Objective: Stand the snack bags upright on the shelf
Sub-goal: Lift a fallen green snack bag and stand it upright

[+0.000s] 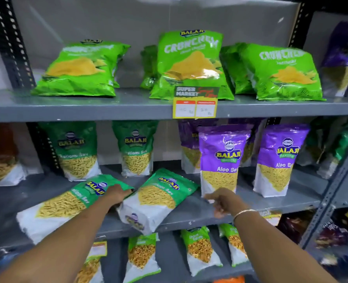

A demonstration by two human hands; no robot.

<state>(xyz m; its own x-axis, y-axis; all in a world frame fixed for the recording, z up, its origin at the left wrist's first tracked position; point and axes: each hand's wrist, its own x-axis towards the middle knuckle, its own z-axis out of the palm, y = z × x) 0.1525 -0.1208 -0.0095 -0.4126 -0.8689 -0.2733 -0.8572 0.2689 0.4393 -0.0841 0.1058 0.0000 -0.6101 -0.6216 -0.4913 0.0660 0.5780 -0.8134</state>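
On the middle shelf (pixel 250 203), two green Ratlami Sev bags lie flat, and these are the ones you must stand up. The left flat bag (pixel 67 203) lies at about 8 o'clock in the view, its top pointing to 2 o'clock. The right flat bag (pixel 158 199) lies just beside it, near the centre, its bottom hanging a little over the shelf edge.

Your left hand (pixel 118 194) rests between them, fingers spread on the top corner of the left flat bag. I cannot tell if it grips yet; I think it is there to lift this top end.

Your right hand (pixel 224 201), at 4 o'clock, is loosely curled and holds nothing. It hovers at the foot of the purple Aloo Sev bag (pixel 220 160), which stands upright already.
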